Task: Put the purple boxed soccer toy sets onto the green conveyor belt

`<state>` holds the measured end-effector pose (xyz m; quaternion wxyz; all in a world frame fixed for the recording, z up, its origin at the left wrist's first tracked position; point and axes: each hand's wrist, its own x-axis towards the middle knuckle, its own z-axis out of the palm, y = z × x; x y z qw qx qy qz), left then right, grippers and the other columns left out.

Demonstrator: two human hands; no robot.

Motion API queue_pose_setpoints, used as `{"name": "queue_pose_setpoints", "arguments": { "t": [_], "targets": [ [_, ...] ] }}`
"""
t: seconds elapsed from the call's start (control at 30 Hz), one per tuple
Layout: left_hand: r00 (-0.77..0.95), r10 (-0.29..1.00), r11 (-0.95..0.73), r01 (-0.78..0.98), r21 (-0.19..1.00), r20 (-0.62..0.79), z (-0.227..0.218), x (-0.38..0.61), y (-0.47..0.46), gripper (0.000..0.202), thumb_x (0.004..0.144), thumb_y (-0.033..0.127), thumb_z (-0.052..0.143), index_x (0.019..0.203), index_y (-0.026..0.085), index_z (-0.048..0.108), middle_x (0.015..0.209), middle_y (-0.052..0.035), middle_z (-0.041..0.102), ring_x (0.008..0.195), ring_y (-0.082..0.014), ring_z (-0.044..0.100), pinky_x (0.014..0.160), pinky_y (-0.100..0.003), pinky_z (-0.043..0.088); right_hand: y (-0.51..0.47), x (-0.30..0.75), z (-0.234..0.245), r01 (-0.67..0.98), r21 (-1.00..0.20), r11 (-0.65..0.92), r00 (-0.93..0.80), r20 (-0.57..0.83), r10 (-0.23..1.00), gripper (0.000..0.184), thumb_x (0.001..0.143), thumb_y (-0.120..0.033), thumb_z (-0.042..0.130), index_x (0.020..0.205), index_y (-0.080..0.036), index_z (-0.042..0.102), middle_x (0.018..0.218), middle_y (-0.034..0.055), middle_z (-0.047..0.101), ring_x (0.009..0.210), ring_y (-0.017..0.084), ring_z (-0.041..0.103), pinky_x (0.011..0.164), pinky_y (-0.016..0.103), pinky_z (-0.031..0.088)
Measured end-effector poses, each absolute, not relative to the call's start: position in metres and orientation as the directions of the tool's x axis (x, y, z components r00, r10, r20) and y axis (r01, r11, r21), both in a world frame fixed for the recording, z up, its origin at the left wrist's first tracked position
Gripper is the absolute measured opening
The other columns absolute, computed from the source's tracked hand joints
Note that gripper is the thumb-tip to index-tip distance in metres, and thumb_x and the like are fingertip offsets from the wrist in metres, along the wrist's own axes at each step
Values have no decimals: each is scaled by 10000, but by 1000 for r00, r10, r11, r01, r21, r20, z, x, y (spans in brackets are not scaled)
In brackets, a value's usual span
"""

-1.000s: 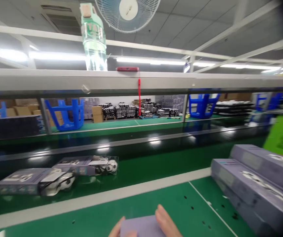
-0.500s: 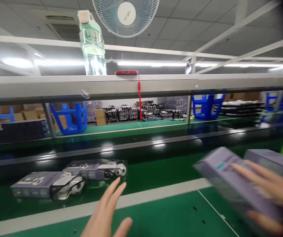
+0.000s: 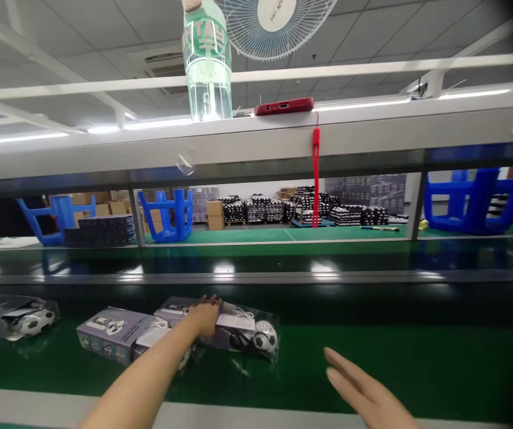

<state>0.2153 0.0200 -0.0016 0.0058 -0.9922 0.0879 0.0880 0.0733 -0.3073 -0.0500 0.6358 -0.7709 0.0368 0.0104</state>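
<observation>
We find the left hand (image 3: 203,317) extended over the dark green conveyor belt (image 3: 372,363), its fingers (image 3: 208,300) curled down onto a clear plastic bag (image 3: 249,333). The bag encloses a lilac-grey box, a white cable and a football-patterned item. The fingers touch the bag, but we cannot tell whether they are clenched on it or merely resting there. The right hand (image 3: 363,390) is over the belt, well to the right of the left fingers. Its fingers (image 3: 335,364) are released and spread, and we see them grasping nothing.

A second bagged box (image 3: 113,333) lies immediately left of the left fingers, overlapping the first bag. A third bagged box (image 3: 12,319) lies farther left, well apart from them. Nearer to us than the fingers runs the grey edge strip (image 3: 37,408) of the desk. Beyond the fingers, a green water bottle (image 3: 207,71) and a red handheld device (image 3: 283,106) stand on a grey shelf (image 3: 104,158). Farther off stands an upturned blue stool (image 3: 165,215).
</observation>
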Motion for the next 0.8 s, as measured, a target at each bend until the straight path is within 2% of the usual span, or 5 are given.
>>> {"name": "queue_pose_setpoints", "arguments": {
  "t": [0.2,0.37,0.5,0.6,0.8],
  "targets": [
    [935,-329,-942,-335,-24,-134,-6,223,16,619,834,373,622,1366,207,353,1430,-136,366,1307,-354,355,1062,-666,253,-223,154,-83,-158,-985,64,987,-159,-17,870,797,-690,436,1380,-54,329,1367,198,455,1202,256,516,1026,416,406],
    [836,-547,-836,-548,24,38,11,185,-9,855,595,312,760,1342,195,359,1314,-122,435,1236,-325,414,1112,-586,198,-239,135,-75,-164,-985,48,980,-168,-110,981,668,-739,533,1373,-86,336,1345,194,465,1211,310,493,1005,448,403],
    [759,-639,-757,-649,73,126,39,146,-39,889,545,328,765,1338,195,385,1235,-114,477,1180,-313,450,1132,-570,154,-275,94,-48,-148,-988,-49,973,-136,-188,1011,651,-809,435,1390,-133,293,1378,176,420,1209,323,490,971,427,437],
    [716,-675,-714,-694,88,177,58,112,-64,877,524,419,780,1299,183,441,1204,-119,497,1095,-317,483,1049,-532,339,-298,65,-25,-143,-977,-160,962,-100,-254,960,711,-787,335,1395,-119,238,1358,217,411,1189,353,496,957,481,433],
    [703,-695,-701,-709,79,150,46,31,-103,682,647,444,723,1240,184,507,1090,-116,583,974,-312,556,857,-496,489,-327,-4,-26,-136,-829,-543,966,11,-259,863,674,-599,577,1415,-257,299,1427,123,307,1262,350,387,1016,520,352]
  ]
}}
